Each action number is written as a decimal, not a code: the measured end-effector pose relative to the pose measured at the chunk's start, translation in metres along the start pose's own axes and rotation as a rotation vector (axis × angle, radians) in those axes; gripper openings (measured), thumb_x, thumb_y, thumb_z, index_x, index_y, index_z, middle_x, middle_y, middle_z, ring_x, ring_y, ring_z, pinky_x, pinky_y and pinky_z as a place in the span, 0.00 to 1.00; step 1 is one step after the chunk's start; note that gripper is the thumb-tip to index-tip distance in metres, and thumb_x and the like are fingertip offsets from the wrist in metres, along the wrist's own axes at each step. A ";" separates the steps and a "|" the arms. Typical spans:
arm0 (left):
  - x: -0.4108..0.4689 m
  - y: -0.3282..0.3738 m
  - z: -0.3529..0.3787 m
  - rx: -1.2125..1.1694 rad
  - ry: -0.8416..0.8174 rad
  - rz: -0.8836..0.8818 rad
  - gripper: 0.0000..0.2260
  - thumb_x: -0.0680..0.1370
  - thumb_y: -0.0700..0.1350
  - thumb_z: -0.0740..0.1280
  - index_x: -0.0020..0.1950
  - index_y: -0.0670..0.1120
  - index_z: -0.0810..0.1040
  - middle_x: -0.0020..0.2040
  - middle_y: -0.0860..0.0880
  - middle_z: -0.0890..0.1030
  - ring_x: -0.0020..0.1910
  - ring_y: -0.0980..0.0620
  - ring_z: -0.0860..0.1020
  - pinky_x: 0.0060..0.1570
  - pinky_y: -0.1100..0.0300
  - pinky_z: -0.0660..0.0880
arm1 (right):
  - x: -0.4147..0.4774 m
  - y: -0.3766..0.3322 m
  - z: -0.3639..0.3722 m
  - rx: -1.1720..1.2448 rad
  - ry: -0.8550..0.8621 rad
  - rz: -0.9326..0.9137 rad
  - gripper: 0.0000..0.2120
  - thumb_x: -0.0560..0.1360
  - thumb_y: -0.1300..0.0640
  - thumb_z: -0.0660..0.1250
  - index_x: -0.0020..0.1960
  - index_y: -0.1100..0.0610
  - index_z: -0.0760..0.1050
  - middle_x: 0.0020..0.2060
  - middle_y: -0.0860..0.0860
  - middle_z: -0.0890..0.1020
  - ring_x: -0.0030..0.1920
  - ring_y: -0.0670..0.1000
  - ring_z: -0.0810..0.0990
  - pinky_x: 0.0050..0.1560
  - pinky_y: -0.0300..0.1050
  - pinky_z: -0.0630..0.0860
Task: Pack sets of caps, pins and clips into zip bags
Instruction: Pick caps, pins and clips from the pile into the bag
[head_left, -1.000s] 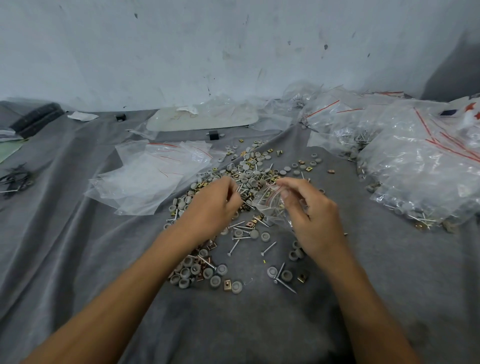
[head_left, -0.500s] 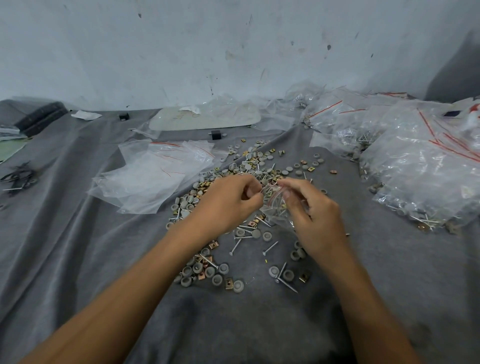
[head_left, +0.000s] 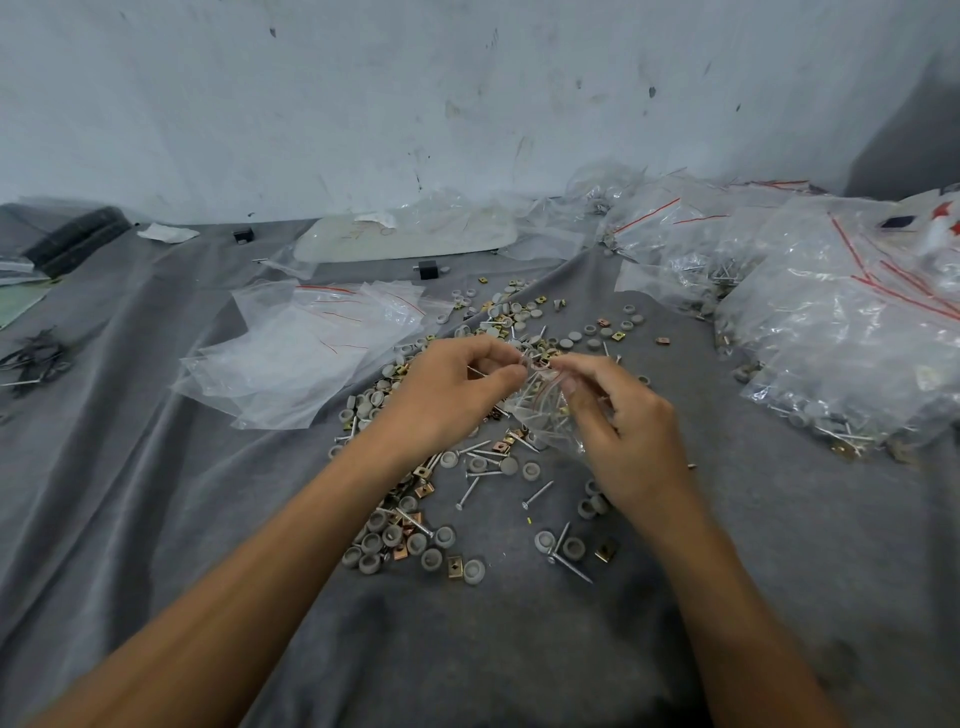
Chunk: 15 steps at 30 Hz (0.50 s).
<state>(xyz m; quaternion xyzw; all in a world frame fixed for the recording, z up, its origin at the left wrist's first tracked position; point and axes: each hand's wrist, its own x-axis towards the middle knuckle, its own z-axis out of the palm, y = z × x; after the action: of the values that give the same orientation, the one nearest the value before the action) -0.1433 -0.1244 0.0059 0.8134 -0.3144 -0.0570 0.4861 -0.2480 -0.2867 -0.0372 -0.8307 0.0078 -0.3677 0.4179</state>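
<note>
Zip bag (head_left: 551, 422), clear crinkled film holding thin metal pins (head_left: 527, 397), lies between both grips; left grip (head_left: 452, 397) and right grip (head_left: 626, 434) pinch its mouth.

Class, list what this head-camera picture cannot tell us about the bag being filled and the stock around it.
Head view:
- Zip bag contents: uncountable; crumpled plastic and right hand cover them.
- Loose parts under left hand: hidden by it.
- Filled bags: cut off by right edge.

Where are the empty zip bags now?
Head view: the empty zip bags lie left of centre on the grey cloth, beside the loose parts pile, beyond the left hand.
</note>
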 end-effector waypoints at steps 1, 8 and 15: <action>0.000 0.000 0.000 -0.007 -0.002 0.000 0.02 0.78 0.49 0.72 0.49 0.55 0.84 0.36 0.57 0.81 0.33 0.62 0.76 0.35 0.67 0.71 | 0.000 0.000 0.000 0.001 0.001 0.001 0.11 0.83 0.60 0.65 0.62 0.49 0.80 0.53 0.41 0.84 0.56 0.40 0.81 0.56 0.38 0.78; 0.001 0.005 0.000 -0.047 -0.015 0.007 0.02 0.78 0.47 0.73 0.48 0.55 0.84 0.36 0.57 0.83 0.36 0.60 0.79 0.39 0.63 0.75 | 0.000 0.000 0.001 -0.001 -0.002 0.006 0.11 0.83 0.59 0.65 0.62 0.49 0.80 0.54 0.41 0.83 0.57 0.40 0.81 0.57 0.39 0.78; -0.002 0.004 -0.004 -0.051 -0.003 -0.027 0.06 0.80 0.48 0.71 0.55 0.54 0.85 0.44 0.52 0.86 0.42 0.56 0.83 0.43 0.63 0.78 | 0.001 0.000 -0.001 0.003 0.042 0.007 0.11 0.83 0.58 0.65 0.62 0.50 0.80 0.53 0.38 0.83 0.56 0.37 0.81 0.56 0.32 0.75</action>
<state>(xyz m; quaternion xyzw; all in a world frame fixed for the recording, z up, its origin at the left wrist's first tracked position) -0.1449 -0.1218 0.0106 0.8046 -0.3027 -0.0726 0.5057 -0.2476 -0.2880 -0.0366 -0.8220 0.0191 -0.3837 0.4204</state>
